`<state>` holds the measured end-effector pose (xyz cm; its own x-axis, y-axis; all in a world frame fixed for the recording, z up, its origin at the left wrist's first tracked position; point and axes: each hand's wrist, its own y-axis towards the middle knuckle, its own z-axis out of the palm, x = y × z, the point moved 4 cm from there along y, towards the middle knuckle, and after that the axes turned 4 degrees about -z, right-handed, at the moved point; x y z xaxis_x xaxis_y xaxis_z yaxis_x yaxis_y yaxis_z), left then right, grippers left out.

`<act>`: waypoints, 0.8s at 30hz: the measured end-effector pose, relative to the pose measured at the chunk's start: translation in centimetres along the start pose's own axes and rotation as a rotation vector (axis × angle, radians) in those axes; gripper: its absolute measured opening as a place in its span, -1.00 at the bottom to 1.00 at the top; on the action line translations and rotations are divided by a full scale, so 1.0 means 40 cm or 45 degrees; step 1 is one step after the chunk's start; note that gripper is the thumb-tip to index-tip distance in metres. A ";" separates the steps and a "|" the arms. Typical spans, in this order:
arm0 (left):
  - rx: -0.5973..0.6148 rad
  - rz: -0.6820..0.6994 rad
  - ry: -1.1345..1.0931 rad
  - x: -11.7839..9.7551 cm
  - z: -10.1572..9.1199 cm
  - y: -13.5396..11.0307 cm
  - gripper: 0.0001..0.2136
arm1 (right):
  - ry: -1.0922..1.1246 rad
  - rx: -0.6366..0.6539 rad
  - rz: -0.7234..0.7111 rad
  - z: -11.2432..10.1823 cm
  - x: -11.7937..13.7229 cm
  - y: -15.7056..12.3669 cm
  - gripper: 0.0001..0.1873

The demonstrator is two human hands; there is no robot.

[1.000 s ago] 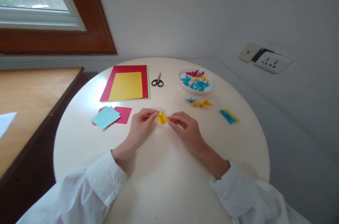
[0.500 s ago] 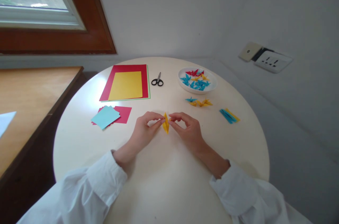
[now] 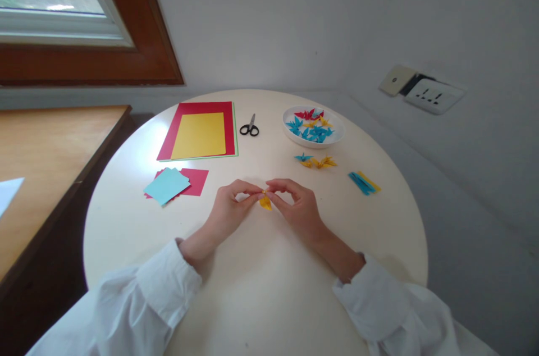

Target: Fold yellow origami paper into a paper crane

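Note:
Between my two hands is a small piece of folded yellow paper [image 3: 265, 202], pinched at its upper part with its lower part hanging free. My left hand [image 3: 231, 205] grips it between thumb and forefinger from the left. From the right, my right hand [image 3: 300, 207] pinches it with thumb and forefinger, the fingertips of both hands almost meeting. The fingertips partly hide the paper's upper folds. Just beyond my right hand lie yellow folded paper cranes [image 3: 324, 163] and a blue paper crane [image 3: 304, 158].
On the round white table [image 3: 261, 300] are a white dish [image 3: 288, 132] of red, blue and yellow cranes, black-handled scissors [image 3: 249, 129], large coloured sheets [image 3: 200, 136], small light-blue squares [image 3: 167, 186] over pink ones [image 3: 197, 182], and folded blue strips [image 3: 361, 183]. A wooden desk [image 3: 50, 148] stands left.
The yellow paper stood tall and narrow between my fingertips; now its top is covered by them and its lower part looks wider. My right fingertips have moved slightly left, closer to my left ones.

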<state>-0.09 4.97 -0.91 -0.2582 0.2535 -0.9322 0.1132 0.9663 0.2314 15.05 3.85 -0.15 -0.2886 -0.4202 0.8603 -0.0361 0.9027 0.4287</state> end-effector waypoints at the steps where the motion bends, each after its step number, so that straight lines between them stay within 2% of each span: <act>1: 0.002 -0.003 -0.001 0.000 0.000 0.000 -0.95 | 0.013 0.000 0.008 0.001 0.001 0.000 -0.86; 9: 0.090 -0.086 -0.019 -0.004 0.007 0.001 -0.95 | 0.170 -0.007 0.095 0.005 -0.007 0.001 -0.80; 14: 0.095 -0.169 -0.176 -0.001 0.011 0.003 -0.97 | 0.239 -0.008 0.119 0.007 -0.013 0.000 -0.74; 18: 0.073 -0.294 -0.332 0.007 0.011 0.008 -0.91 | 0.317 -0.012 0.093 0.010 -0.014 -0.001 -0.77; 21: 0.029 -0.383 -0.457 0.016 0.007 0.012 -0.86 | 0.284 0.000 0.050 0.009 -0.010 -0.001 -0.87; 24: 0.011 -0.438 -0.568 0.021 0.006 0.014 -0.83 | 0.132 0.077 0.007 0.010 -0.002 0.000 -0.90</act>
<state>-0.03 5.71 -1.64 0.1488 -0.1219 -0.9813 0.1025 0.9889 -0.1073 14.70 3.93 -0.32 -0.1885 -0.4197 0.8879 -0.0934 0.9076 0.4092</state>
